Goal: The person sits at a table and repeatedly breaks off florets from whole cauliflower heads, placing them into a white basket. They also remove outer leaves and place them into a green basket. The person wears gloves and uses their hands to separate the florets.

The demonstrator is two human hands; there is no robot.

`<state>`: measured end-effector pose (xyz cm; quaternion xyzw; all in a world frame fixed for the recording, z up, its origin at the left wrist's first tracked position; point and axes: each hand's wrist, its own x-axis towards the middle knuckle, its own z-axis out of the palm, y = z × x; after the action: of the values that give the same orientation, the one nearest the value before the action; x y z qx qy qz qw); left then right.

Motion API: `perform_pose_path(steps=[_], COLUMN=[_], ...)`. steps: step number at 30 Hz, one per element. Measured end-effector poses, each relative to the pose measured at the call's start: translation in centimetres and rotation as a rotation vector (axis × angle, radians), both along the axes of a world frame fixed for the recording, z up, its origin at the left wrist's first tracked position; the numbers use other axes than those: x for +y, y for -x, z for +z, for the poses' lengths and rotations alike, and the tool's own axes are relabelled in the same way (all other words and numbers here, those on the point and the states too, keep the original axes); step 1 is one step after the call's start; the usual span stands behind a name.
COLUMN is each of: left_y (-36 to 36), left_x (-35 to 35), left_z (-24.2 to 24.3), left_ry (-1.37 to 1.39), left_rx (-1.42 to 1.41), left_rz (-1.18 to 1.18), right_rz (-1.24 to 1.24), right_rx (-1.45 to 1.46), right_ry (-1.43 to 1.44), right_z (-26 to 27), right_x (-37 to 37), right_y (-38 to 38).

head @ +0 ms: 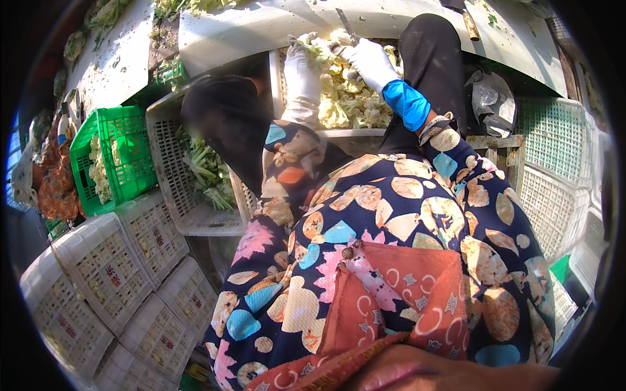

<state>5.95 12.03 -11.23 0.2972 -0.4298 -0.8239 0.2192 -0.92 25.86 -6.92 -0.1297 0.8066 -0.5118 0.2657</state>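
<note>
My left hand, in a white glove with dark-stained fingertips, grips a pale cauliflower piece above a crate. My right hand wears a white glove with a blue cuff at the wrist. It is closed around a knife, whose narrow blade points up and away over the table edge; the handle is hidden in the fingers. Cut cauliflower florets fill the white plastic crate between my knees, just beneath both hands.
A white worktable curves across the front. On it lies a wooden-handled blade. Left of me are a crate holding green trimmings, a green crate and stacked white crates. More crates stand right. Another person's sleeve shows far left.
</note>
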Motion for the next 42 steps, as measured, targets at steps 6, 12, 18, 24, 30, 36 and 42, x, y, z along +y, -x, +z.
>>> perform_pose_path(steps=[6, 12, 18, 24, 30, 36, 42], left_y=[1.1, 1.7, 2.1, 2.1, 2.3, 0.2, 0.9], left_x=[-1.5, 0.0, -0.8, -0.9, -0.2, -3.5, -3.6], left_z=[-4.5, 1.8, -0.3, 0.6, 0.8, -0.2, -2.9], left_ry=[0.608, 0.444, 0.635, 0.551, 0.842, 0.419, 0.622], left_rx=[-0.161, -0.101, -0.095, -0.186, -0.269, -0.317, -0.307], left_rz=[0.032, 0.094, 0.149, 0.097, 0.166, -0.088, 0.032], right_rz=[0.11, -0.166, -0.34, -0.446, -0.151, -0.209, -0.271], right_rx=[-0.327, -0.43, -0.621, -0.633, 0.258, 0.163, 0.17], right_ry=[0.011, 0.188, 0.43, 0.413, 0.049, -0.023, -0.103], right_z=[-0.6, -0.5, -3.2, -2.7, -4.4, -2.3, -3.4], right_x=[-1.9, -1.9, -1.8, -2.7, -0.8, 5.3, 7.1], right_y=[1.1, -1.3, -2.0, -1.9, -0.6, 3.0, 4.1])
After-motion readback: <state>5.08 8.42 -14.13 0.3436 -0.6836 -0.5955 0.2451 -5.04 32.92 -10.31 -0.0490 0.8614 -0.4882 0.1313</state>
